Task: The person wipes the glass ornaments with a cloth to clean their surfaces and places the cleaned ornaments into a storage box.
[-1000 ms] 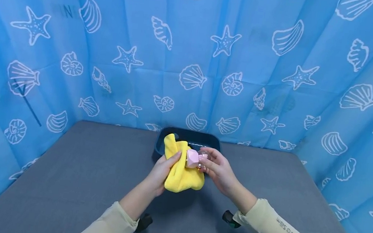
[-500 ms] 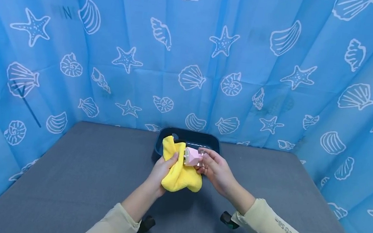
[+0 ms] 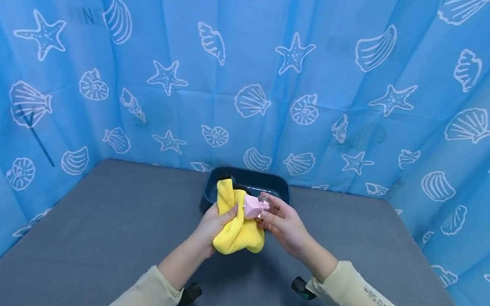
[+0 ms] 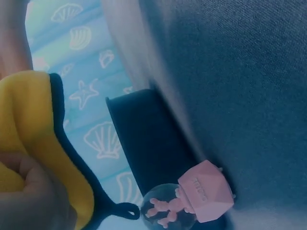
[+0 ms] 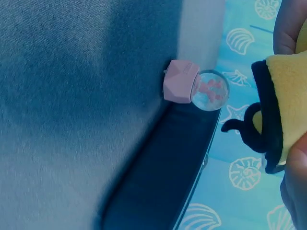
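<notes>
Between my hands a small snow globe [image 3: 254, 207] with a pink faceted base lies sideways, its clear ball to the right. My left hand [image 3: 211, 229] holds a yellow cloth [image 3: 238, 234] with a black edge, thumb on top, and the cloth lies against the globe's base. My right hand [image 3: 287, 226] pinches the clear ball between thumb and fingers. In the wrist views the cloth mostly hides this globe. A second snow globe [image 4: 206, 191], with a pink figure inside its ball, stands upright on the table before a dark basin; in the head view it is hidden.
The dark blue basin [image 3: 284, 184] stands at the back of the grey table [image 3: 129, 230], just beyond my hands. A blue shell-print curtain [image 3: 246, 138] hangs behind and at both sides. Black devices [image 3: 302, 287] sit beneath my wrists.
My right hand has turned the held globe: its underside showed half a second ago and is now against the cloth. Cloth and globe have shifted slightly.
</notes>
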`<state>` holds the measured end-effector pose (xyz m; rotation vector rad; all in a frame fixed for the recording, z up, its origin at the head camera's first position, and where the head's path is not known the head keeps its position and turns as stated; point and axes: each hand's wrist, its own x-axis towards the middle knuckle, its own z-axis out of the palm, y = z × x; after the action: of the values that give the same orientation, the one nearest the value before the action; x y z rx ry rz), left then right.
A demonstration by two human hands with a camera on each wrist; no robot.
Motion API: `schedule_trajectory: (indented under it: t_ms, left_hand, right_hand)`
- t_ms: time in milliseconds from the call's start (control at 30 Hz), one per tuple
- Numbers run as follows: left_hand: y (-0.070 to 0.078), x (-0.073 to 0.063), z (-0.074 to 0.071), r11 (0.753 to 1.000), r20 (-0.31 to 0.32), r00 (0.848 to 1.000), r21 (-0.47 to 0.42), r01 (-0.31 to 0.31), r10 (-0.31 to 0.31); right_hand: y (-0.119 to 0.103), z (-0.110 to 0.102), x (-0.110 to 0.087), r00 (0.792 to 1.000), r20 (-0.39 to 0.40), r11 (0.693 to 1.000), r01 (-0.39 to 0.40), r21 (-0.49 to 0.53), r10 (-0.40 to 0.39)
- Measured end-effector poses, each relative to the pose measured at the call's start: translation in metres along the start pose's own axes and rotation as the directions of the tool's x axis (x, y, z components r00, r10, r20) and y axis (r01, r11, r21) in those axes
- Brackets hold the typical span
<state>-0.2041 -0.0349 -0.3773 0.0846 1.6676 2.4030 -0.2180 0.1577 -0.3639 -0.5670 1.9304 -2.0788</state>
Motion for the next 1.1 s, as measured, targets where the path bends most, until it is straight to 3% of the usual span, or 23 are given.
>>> schedule_trajectory:
  t_ms: [233,433,600,833,967,1100]
  left_hand:
    - [0.002,-0.001,0.0,0.996,0.015,1.0,-0.092,0.017,-0.016]
    - [0.0,-0.001,-0.002,0.997,0.028,1.0,-0.071,0.002,0.0]
    - [-0.002,0.0,0.0,0.999,0.099,0.995,-0.04,-0.01,0.013]
    - [-0.004,0.001,0.003,0.999,0.042,0.998,-0.005,-0.042,0.042]
    - [-0.005,0.002,0.001,0.998,0.055,0.998,-0.055,-0.021,0.024]
    - [-0.005,0.003,-0.004,0.994,0.104,0.994,-0.105,0.044,-0.033]
  right_hand:
    - [0.0,0.001,-0.002,0.997,-0.072,0.999,0.042,0.033,-0.039]
    - [-0.001,0.002,-0.002,0.989,-0.125,0.996,0.082,0.046,-0.075]
    - [-0.003,0.003,-0.001,0.992,-0.124,0.999,0.014,0.038,-0.01]
    - [-0.006,0.005,-0.001,0.989,-0.127,0.997,-0.068,0.024,0.07]
    - [-0.01,0.006,-0.001,0.99,-0.104,0.996,-0.087,0.032,0.09]
    - [-0.013,0.007,0.0,0.992,-0.078,0.995,-0.103,0.016,0.103]
